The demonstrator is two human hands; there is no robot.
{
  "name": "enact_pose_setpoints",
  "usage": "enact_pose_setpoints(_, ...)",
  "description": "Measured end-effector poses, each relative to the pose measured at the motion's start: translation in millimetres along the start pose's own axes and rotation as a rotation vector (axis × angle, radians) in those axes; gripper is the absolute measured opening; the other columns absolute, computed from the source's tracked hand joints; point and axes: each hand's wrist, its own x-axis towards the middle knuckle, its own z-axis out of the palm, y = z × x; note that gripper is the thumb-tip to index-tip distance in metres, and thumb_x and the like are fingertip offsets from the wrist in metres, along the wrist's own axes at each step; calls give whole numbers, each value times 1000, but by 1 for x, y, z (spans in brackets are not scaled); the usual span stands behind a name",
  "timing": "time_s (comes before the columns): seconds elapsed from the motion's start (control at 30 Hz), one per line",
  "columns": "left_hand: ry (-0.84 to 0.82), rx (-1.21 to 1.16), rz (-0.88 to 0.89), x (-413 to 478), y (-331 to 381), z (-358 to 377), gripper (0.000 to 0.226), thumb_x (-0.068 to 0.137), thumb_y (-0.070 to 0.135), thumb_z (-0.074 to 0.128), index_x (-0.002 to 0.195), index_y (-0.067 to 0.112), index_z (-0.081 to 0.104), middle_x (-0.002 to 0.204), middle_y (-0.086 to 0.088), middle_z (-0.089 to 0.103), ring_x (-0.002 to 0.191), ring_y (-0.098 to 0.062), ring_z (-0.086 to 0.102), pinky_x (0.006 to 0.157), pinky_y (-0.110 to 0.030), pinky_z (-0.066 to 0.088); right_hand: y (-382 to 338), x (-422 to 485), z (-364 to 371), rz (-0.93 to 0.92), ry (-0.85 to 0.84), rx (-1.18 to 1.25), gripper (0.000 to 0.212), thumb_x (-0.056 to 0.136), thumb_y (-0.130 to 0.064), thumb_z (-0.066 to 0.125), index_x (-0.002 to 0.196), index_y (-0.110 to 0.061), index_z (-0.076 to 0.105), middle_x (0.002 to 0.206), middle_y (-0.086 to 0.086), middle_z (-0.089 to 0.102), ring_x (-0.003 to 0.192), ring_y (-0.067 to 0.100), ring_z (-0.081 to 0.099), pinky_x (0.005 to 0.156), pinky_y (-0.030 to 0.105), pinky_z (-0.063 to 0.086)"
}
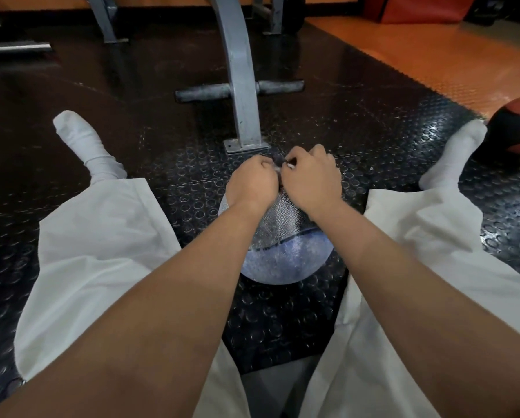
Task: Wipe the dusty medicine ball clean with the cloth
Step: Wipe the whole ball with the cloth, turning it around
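A dusty grey-blue medicine ball point(282, 251) sits on the black studded floor between my spread legs. Both hands are over its far top side. My left hand point(252, 182) and my right hand point(310, 179) have curled fingers and together hold a small bunched piece of cloth point(278, 164), of which only a dark and pale scrap shows between the knuckles. The far half of the ball is hidden under my hands and wrists.
A grey metal machine post point(240, 86) with a bolted foot plate point(246, 146) stands just beyond the ball. A red and black medicine ball point(517, 128) lies at the right by my socked foot point(451, 158). Orange flooring point(433, 55) starts at the far right.
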Motion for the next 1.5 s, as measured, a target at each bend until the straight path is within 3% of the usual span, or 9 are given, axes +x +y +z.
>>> enact_pose_setpoints(0.1, -26, -12, -11, 2, 3, 1, 35, 99, 21, 34, 118, 27, 63, 115, 3, 67, 98, -21, 60, 75, -29, 40, 9, -53, 9, -197, 204, 31, 31, 88, -27, 43, 106, -9, 60, 103, 16, 51, 88, 36, 51, 71, 42, 42)
enact_pose_setpoints(0.23, -49, -29, 14, 1, 1, 2, 36, 98, 22, 34, 119, 30, 62, 106, 0, 70, 96, -26, 64, 70, -29, 40, 21, -81, 13, -270, 209, 63, 33, 85, -30, 36, 96, -8, 58, 90, 16, 51, 74, 35, 52, 60, 38, 40)
enact_pose_setpoints(0.33, -44, -37, 11, -2, 0, 1, 36, 98, 22, 35, 121, 30, 61, 110, 2, 69, 96, -23, 63, 71, -29, 39, 15, -56, 4, -212, 206, 12, 31, 88, -30, 38, 101, -10, 58, 99, 14, 52, 84, 34, 53, 66, 37, 35)
enact_pose_setpoints(0.5, -8, -55, -13, -2, 0, 0, 35, 97, 21, 35, 118, 28, 63, 115, 3, 67, 100, -21, 61, 79, -31, 44, -2, -3, -3, 31, 20, 13, 34, 94, -29, 44, 123, -15, 54, 127, 14, 47, 116, 36, 46, 92, 45, 38)
enact_pose_setpoints(0.8, -44, -33, -7, 7, 5, 2, 36, 99, 22, 34, 118, 24, 64, 109, -2, 69, 96, -26, 64, 78, -33, 46, 10, -87, 18, -152, 275, 12, 21, 80, -21, 55, 96, -9, 59, 92, 15, 54, 77, 36, 55, 61, 41, 44)
enact_pose_setpoints(1.1, 2, -51, -10, 4, -1, -1, 35, 99, 23, 34, 119, 25, 63, 118, 1, 66, 103, -22, 60, 78, -31, 42, -5, -15, -2, 29, 36, -15, 33, 94, -31, 46, 123, -15, 51, 128, 12, 47, 119, 32, 41, 96, 44, 34)
enact_pose_setpoints(1.2, -4, -56, -52, 8, 0, -1, 34, 99, 23, 35, 116, 24, 64, 117, 0, 66, 102, -22, 59, 78, -30, 41, -6, -27, 7, -30, 117, -60, 30, 93, -30, 50, 117, -13, 53, 120, 13, 49, 111, 34, 45, 88, 45, 37)
enact_pose_setpoints(1.33, -61, -72, -51, 13, 5, -6, 34, 99, 19, 37, 118, 17, 65, 119, -5, 66, 102, -25, 59, 85, -32, 44, 3, -84, 27, -168, 279, -64, 24, 86, -30, 49, 103, -14, 53, 95, 13, 53, 81, 33, 51, 66, 40, 42)
enact_pose_setpoints(1.5, -98, -78, -30, 12, 3, -4, 34, 99, 23, 36, 118, 22, 64, 114, -5, 68, 103, -28, 63, 85, -35, 46, 5, -75, 17, -152, 241, -69, 23, 90, -32, 49, 102, -14, 57, 100, 13, 53, 89, 34, 51, 73, 42, 40)
